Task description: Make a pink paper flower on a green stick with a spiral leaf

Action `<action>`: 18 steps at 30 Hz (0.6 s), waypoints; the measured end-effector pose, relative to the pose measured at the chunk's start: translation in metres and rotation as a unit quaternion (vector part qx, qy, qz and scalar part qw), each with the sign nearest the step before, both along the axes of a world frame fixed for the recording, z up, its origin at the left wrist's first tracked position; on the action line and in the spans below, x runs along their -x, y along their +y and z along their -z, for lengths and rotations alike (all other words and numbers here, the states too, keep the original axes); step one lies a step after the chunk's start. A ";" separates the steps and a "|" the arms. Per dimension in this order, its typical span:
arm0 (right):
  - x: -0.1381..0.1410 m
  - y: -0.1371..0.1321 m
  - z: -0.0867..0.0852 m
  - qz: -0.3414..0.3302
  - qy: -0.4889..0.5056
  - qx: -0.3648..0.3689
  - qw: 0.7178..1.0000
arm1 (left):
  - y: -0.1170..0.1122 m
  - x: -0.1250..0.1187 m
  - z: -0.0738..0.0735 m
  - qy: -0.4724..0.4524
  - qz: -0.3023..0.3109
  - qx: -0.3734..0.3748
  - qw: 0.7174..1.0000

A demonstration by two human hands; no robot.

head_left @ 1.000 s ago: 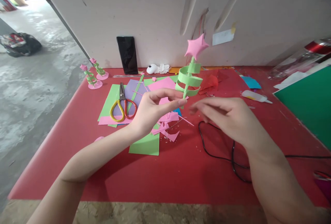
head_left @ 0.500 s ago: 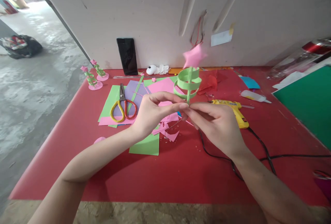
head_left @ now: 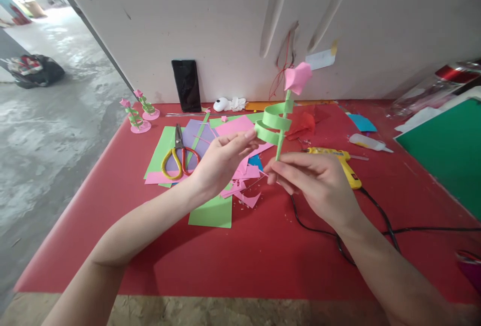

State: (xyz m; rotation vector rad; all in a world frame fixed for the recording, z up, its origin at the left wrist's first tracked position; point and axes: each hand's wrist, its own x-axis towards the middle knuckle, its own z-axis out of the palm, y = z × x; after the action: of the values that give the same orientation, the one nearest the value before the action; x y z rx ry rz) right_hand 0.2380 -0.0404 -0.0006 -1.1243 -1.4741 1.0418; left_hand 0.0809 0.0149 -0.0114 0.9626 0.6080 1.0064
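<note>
In front of me is a paper flower with a pink star-shaped head [head_left: 298, 77], a thin green stem and a loosely coiled green paper strip [head_left: 271, 135] around it. The lower end of the stem is pinched between the thumb and fingers of my right hand [head_left: 313, 180]. My left hand [head_left: 221, 163] is at the left side of the coil, thumb and fingertips closed together at its edge. Below the hands lie pink paper scraps [head_left: 246, 198] and a green sheet [head_left: 210, 211].
Yellow-and-red-handled scissors [head_left: 180, 158] rest on coloured paper. Two finished paper flowers [head_left: 140, 125] stand on pink discs at the back left. A black phone [head_left: 187, 86] leans on the wall. On the right are a yellow glue gun [head_left: 351, 170] with its cord and a small bottle [head_left: 370, 142].
My left hand has let go of the stem's base and moved left to the coil's edge. The flower now tilts right, held at its base by my right hand.
</note>
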 end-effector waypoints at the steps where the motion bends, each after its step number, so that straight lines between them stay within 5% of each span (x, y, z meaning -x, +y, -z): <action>1: 0.000 0.000 -0.001 0.001 -0.003 0.003 1.000 | 0.000 0.000 -0.001 -0.007 0.009 0.012 1.000; 18: 0.000 0.002 0.003 0.081 0.003 -0.067 0.994 | -0.014 0.006 -0.011 -0.058 0.142 0.013 0.988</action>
State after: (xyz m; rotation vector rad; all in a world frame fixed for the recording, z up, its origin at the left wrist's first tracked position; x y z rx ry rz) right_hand 0.2382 -0.0388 -0.0032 -1.1227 -1.4032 0.8210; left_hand 0.0751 0.0008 -0.0005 0.9307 0.3733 0.7926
